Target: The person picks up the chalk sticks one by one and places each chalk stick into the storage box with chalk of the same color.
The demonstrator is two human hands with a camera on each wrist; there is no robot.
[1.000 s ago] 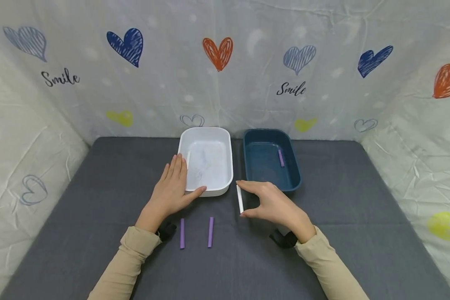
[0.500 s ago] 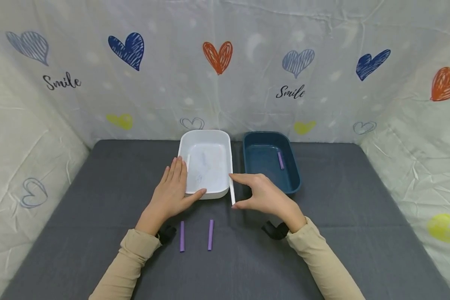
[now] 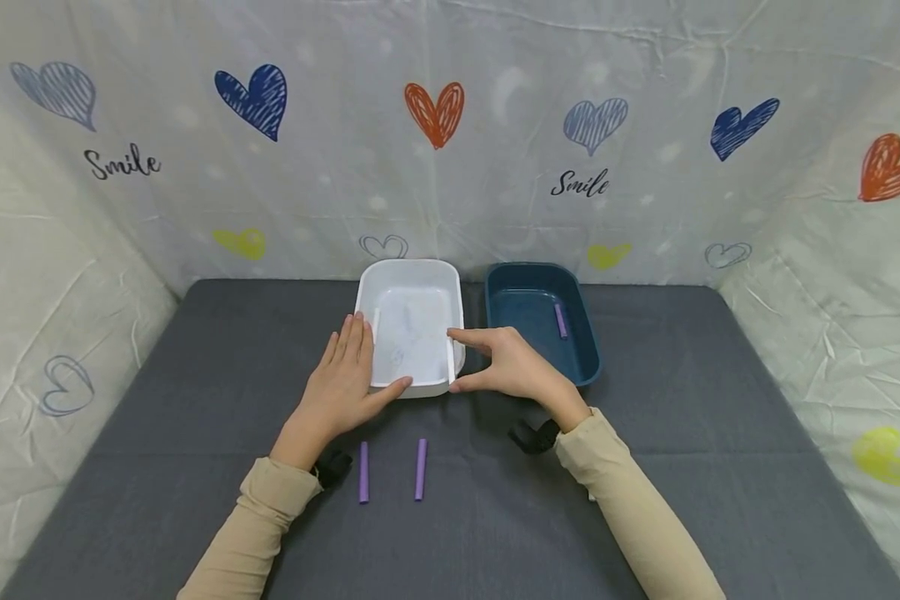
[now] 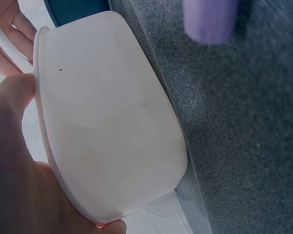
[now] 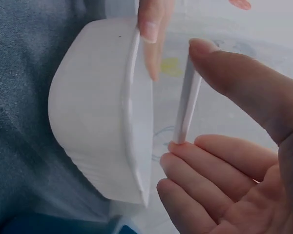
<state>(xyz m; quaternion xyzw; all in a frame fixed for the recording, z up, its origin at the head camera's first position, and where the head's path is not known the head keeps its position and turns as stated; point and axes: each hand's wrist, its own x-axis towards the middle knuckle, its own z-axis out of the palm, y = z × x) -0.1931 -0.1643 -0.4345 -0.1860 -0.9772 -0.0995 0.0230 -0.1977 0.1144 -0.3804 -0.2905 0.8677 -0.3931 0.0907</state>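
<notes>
My right hand (image 3: 516,367) pinches a slim white stick (image 3: 451,360) by its two ends, between thumb and fingertips. The stick is over the right edge of the white bin (image 3: 412,385); in the right wrist view this white stick (image 5: 187,100) is above the rim. With fingers straight, my left hand (image 3: 339,387) rests along that bin's left rim, its thumb on the front rim. Another white stick (image 3: 377,322) lies inside the bin at its left side. Two purple sticks (image 3: 363,472) (image 3: 421,470) lie on the table in front of the bin.
A dark blue bin (image 3: 521,279) stands right of the white one, with a purple stick (image 3: 561,320) inside. Grey cloth covers the table (image 3: 270,333). Behind and at the sides hangs a pale curtain (image 3: 495,50) printed with hearts.
My right hand has carried the white stick left and away from me, from beside the white bin to over its right edge. My left hand has stayed in place.
</notes>
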